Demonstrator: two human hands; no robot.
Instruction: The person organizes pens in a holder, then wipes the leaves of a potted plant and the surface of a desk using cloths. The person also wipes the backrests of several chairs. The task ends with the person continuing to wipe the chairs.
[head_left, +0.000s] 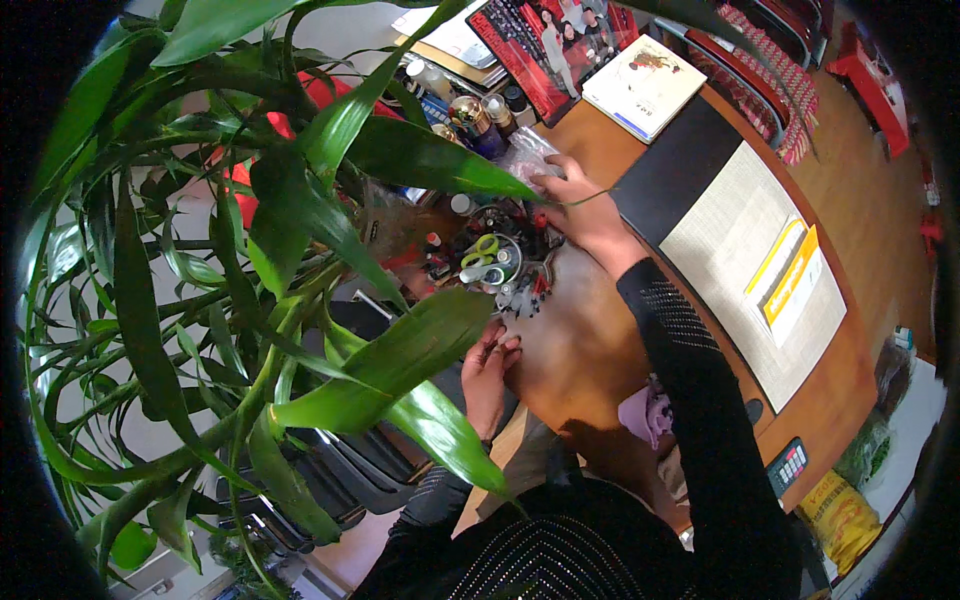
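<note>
My right hand reaches over the wooden desk, its fingers at a crumpled clear plastic bag and the far side of a pen holder. Whether the fingers grip the bag cannot be told. My left hand is at the desk's near edge, fingers bent, just below the pens; whether it holds something small is unclear. Between the hands are pens and markers in a holder, with green-handled scissors among them. Leaves partly cover the left side of this group.
A large potted plant fills the left with long leaves. Bottles and jars stand behind the pens. A book, a red picture sheet, a desk mat, a calculator and a purple cloth lie around the desk.
</note>
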